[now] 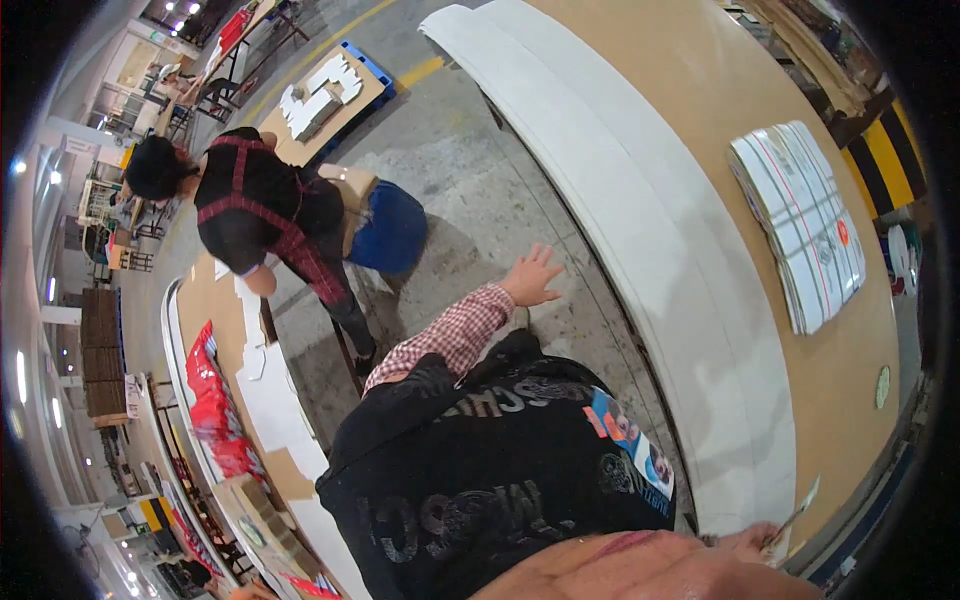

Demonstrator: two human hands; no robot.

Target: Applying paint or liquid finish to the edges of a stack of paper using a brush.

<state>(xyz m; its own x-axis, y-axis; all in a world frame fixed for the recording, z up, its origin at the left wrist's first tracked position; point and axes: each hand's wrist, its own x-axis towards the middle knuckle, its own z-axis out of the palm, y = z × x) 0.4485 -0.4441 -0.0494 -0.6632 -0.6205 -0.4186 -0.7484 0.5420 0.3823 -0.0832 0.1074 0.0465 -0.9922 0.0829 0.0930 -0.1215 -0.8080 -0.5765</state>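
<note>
My left hand (535, 277) hangs over the grey floor between me and the long table, fingers spread and holding nothing. At the lower right, my right hand (750, 545) is closed at the table's edge. A thin, pale, flat-tipped piece (803, 502) sticks out of its fingers; its kind is too small to make out. Long white sheets (650, 230) lie overlapping along the table's near side, close to both hands. Farther across the brown tabletop (836, 420) rests a strapped bundle of flat white printed pieces (800, 225).
A small round greenish thing (882, 387) lies near the table's far edge. To the left, another person (270, 210) bends over a second table beside a blue bin (388, 228). Red packages (215, 405) and white cut pieces (265, 400) cover that table. Beyond stands a low pallet (375, 85) with white stacks.
</note>
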